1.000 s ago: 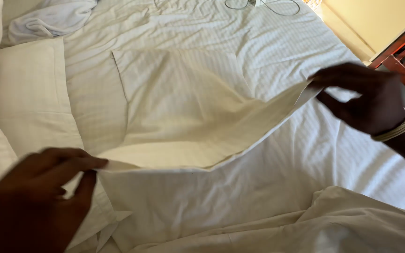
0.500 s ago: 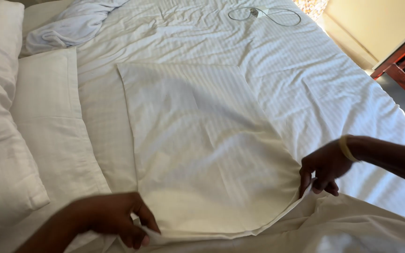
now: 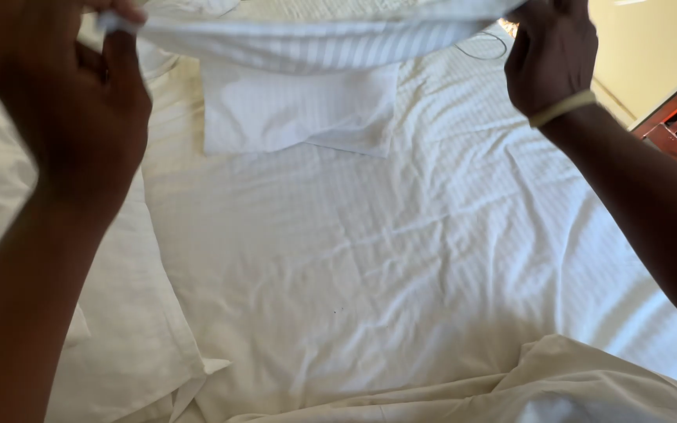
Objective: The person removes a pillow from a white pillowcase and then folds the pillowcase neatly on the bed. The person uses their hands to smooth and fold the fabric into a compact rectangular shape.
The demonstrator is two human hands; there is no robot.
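Left hand (image 3: 72, 102) and right hand (image 3: 550, 59) each pinched an end of a white striped cotton pillowcase (image 3: 299, 78), raised taut above the white striped bedsheet (image 3: 370, 266), lower half draped onto it, white pillow (image 3: 131, 345) at left.

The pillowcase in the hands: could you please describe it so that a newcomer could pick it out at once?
Start from the bed, covered in a white striped sheet. Above its far end, the left hand and right hand hold the pillowcase stretched between them, its lower part hanging to the sheet. Unlike the pillow at the left, it is held up in the air.
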